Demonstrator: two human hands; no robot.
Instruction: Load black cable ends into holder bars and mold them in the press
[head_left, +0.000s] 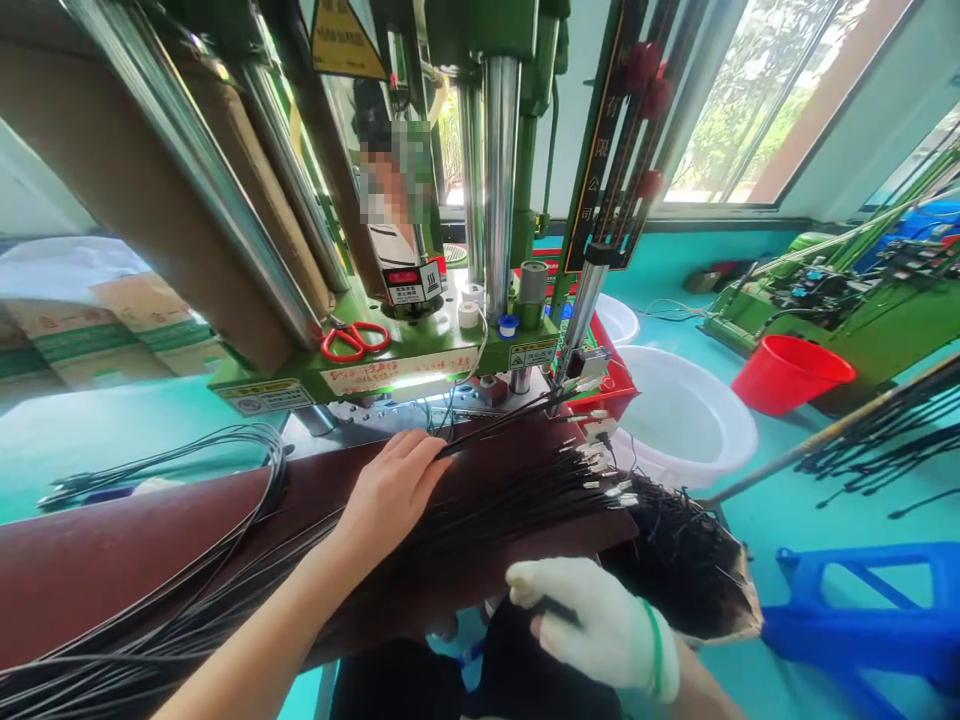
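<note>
My bare left hand (394, 490) is closed over a few black cables (502, 428) above the brown table (315, 485), close to the press. Below it, a bundle of black cables (517, 500) lies across the table, with metal connector ends pointing right. My right hand (596, 620), in a white glove with a green cuff band, hangs in front of the table edge. Its thumb and fingers are apart, and I see nothing between them. A coil of black cables (274, 460) lies at the left.
The green press (442, 345) stands ahead, with red-handled scissors (352, 340) on its plate. Right of it are a red crate (611, 385), a white tub (675, 410) and a red bucket (791, 370). A box of black scraps (690, 550) and a blue stool (862, 610) stand nearer.
</note>
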